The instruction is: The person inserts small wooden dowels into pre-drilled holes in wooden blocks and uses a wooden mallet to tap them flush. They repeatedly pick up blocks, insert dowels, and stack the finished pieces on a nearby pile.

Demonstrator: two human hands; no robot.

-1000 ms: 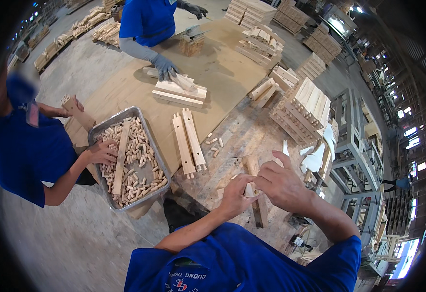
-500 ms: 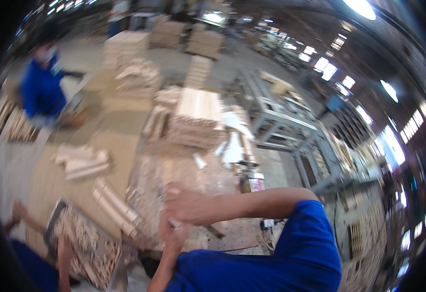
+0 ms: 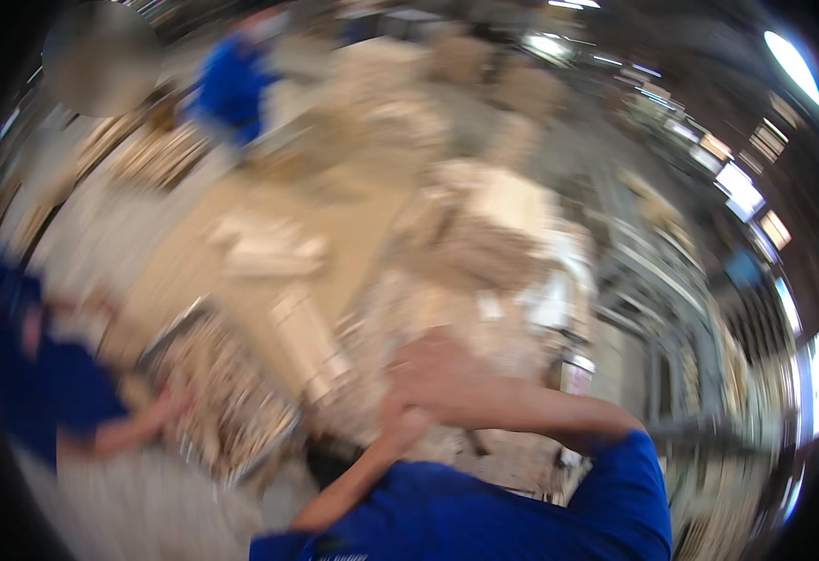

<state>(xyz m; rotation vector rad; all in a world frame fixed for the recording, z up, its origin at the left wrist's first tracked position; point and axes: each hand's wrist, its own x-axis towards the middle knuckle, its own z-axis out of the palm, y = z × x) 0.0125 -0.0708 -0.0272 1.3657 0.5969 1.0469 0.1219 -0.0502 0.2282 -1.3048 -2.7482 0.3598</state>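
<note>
My left hand (image 3: 404, 427) and my right hand (image 3: 442, 374) meet over the near part of the wooden worktable (image 3: 508, 458). Both look closed, the right hand lying just beyond the left. Motion blur smears the fingers, and whatever they hold cannot be made out. A dark, narrow piece (image 3: 476, 441) shows on the table beneath my right wrist. To the left of my hands lie pale wooden strips (image 3: 307, 341), side by side. Past my hands, a stack of wooden pieces (image 3: 494, 245) stands on the table.
Left of me, a co-worker's hand (image 3: 176, 400) reaches into a bin (image 3: 171, 329) of wood scraps. More wooden pieces (image 3: 269, 248) lie on a brown sheet. White sheets (image 3: 552, 297) and a small container (image 3: 578, 374) are on the right, before a grey metal frame (image 3: 657, 280). Another person (image 3: 232, 89) is farther back.
The view has swung left, so the scene sits farther right and is more blurred. My hands stay together over the table. The nearby co-worker shows more fully.
</note>
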